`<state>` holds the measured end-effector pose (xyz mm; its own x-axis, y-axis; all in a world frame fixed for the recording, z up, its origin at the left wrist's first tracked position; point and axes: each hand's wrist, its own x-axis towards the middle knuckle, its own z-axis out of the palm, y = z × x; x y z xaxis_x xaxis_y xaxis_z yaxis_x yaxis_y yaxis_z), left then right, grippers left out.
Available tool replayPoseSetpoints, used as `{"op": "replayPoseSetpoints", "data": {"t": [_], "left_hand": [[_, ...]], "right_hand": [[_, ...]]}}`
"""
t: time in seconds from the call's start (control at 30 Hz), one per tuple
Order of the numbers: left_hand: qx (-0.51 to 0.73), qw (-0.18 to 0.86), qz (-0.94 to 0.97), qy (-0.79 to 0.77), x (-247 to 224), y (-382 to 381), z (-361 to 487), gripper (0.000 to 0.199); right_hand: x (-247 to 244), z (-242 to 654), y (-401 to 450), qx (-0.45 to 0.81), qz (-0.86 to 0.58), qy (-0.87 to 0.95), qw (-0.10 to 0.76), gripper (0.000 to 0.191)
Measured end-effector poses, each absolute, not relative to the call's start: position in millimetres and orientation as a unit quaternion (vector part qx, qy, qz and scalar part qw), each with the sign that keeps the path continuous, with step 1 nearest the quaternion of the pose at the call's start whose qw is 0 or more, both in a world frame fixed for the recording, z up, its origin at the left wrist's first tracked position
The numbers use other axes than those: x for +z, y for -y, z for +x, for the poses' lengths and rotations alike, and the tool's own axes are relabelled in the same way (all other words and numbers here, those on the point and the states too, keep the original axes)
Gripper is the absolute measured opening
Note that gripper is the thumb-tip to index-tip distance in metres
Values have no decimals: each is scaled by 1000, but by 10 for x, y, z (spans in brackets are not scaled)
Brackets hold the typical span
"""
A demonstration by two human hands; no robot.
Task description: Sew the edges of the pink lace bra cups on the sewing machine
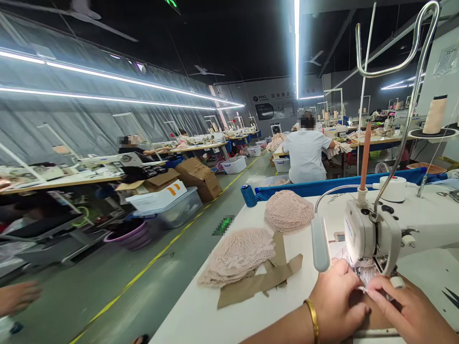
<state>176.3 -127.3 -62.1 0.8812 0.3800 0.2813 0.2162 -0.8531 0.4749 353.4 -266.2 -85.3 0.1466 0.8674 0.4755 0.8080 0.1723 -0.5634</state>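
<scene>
At the front right of the table stands a white sewing machine. Both my hands are close below its needle area, on a piece of pale lace fabric. My left hand, with a gold bangle at the wrist, presses the lace from the left, fingers bent. From the right, my right hand pinches the edge of the lace between thumb and finger. The needle itself is hidden. To the left lie two stacks of pale lace pieces, the nearer one partly over brown strips.
A grey lamp head hangs left of the needle area. A blue thread spool stands at the table's far left corner. Dark pointed blades lie at the right edge. Ahead sits a person in a white shirt. Another person's hand shows at left.
</scene>
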Motion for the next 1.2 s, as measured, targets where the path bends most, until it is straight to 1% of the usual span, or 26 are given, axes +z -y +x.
{"op": "replayPoseSetpoints", "data": {"t": [0.13,0.23,0.33,0.47,0.53,0.63,0.83,1.0,1.2], "left_hand": [[217,225,935,-164,-600,1312,1804,14],[238,212,935,-153,-593,1323,1794,3],[233,220,936,-147,-595,1300,1793,9],[198,270,929,-155,-609,1250,1830,14],[178,285,927,-169,-612,1241,1849,12],[157,305,918,-201,-609,1247,1863,20],[168,315,913,-197,-600,1233,1867,9],[152,313,916,-197,-581,1196,1877,10],[142,321,917,-191,-566,1179,1869,9]], "right_hand": [[-873,3471,2638,97,-652,609,442,28],[-867,3437,2626,111,-662,590,450,37],[-872,3417,2617,94,-680,559,465,42],[-901,3411,2606,106,-701,504,492,34],[-902,3407,2600,123,-702,493,499,31],[-881,3392,2590,125,-702,486,506,28],[-845,3378,2570,118,-703,481,510,31],[-865,3388,2569,68,-712,494,494,36],[-911,3466,2563,51,-714,517,470,32]]}}
